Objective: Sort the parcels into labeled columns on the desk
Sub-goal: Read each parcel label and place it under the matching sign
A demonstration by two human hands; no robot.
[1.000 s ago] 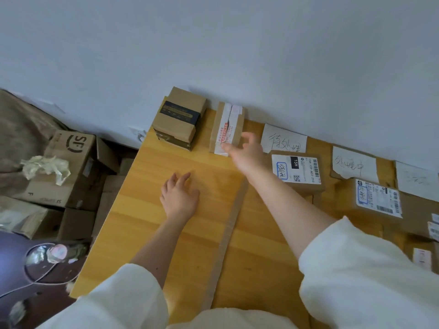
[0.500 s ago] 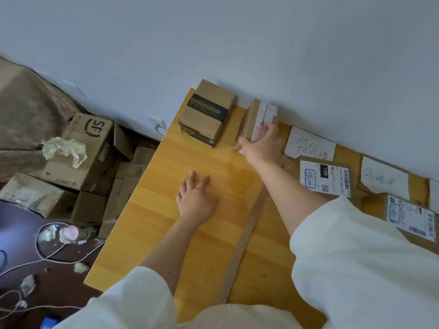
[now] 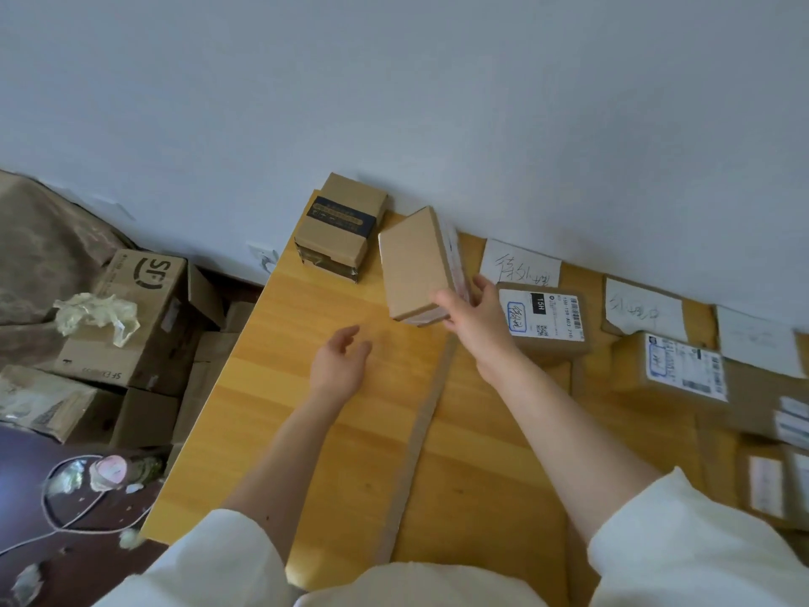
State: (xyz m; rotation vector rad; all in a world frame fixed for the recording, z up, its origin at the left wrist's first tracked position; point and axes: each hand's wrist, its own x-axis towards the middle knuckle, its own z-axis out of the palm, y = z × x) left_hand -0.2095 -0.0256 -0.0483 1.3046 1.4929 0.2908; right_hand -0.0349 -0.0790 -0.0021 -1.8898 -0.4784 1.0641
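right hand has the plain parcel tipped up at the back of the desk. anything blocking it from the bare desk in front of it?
Nothing visible. The right hand grips the plain parcel at its near end. The desk toward the person is bare wood. The left hand hovers open over that patch, the cardboard strip runs along its right, and the dark-banded box sits left of the parcel.
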